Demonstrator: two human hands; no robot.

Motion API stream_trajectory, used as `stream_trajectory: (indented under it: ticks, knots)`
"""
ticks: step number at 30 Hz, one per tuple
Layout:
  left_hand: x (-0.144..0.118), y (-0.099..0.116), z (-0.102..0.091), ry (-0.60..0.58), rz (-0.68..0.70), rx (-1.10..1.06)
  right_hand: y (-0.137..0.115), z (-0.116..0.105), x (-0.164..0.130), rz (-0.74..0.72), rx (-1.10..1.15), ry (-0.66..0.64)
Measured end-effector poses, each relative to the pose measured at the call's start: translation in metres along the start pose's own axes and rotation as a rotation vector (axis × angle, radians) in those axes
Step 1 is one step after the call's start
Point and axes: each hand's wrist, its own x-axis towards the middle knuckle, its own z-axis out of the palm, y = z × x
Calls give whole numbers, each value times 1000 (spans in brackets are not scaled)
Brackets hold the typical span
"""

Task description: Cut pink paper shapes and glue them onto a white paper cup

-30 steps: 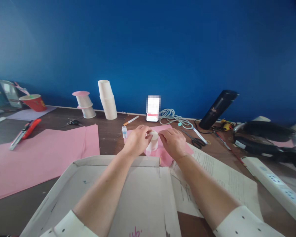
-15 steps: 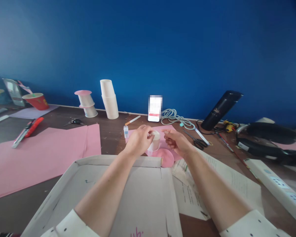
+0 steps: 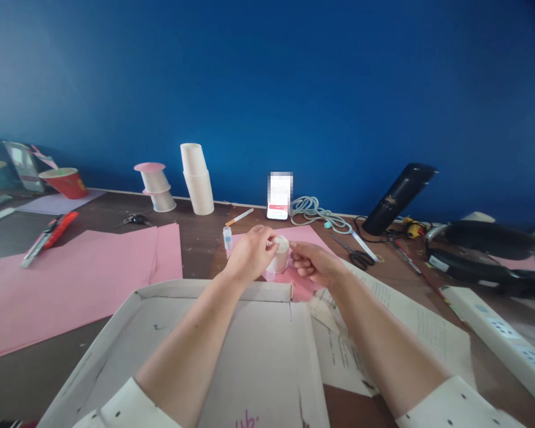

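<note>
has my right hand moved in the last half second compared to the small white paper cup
Yes. The right hand has dropped slightly and closed in on the small white paper cup, its fingertips now beside the cup's right wall.

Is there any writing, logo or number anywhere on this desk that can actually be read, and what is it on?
"ub", roughly, in pink handwriting: cardboard tray, cut off at the picture's lower edge.
Gold logo on the black flask: too small to read.
Printed lines on the paper sheets: too blurred to read.
Phone screen: blurred out, only a red band shows.
</note>
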Motion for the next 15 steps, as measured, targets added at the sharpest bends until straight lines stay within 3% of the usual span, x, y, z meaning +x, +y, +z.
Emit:
stream_trajectory:
  ticks: [6,15]
  knots:
    - [0,-1,1,6,-4,-2,3,0,2,-5,-33,27]
    - [0,0,0,4,-3,4,-2,-3,-2,17,-22,-47]
